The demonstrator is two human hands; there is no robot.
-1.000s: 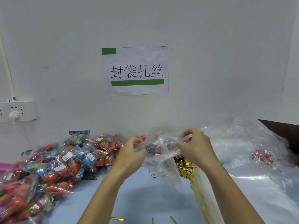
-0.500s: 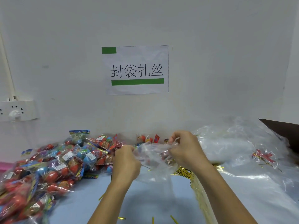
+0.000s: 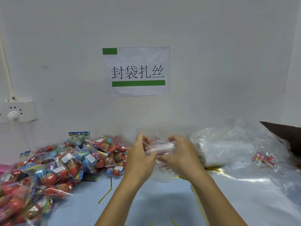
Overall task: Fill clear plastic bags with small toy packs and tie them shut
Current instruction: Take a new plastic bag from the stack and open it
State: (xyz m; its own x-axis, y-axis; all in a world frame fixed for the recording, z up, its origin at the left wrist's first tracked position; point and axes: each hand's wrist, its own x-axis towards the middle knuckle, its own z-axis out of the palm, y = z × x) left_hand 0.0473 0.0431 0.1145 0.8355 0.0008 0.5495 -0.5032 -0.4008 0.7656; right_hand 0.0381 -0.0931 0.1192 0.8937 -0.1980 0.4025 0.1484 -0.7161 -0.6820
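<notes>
Head view: left hand [image 3: 140, 158] and right hand [image 3: 180, 154], fingers curled, both grip one clear plastic bag [image 3: 160, 147] held above the table [image 3: 162, 203]. Toy packs [image 3: 73, 162] heaped at left. Advice: spread the mouth fully before loading.

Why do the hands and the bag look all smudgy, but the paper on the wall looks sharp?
In the head view, the left hand, right hand and clear bag are smeared by motion blur; the wall sign is crisp; the toy pack pile blurs toward the left edge.
</notes>
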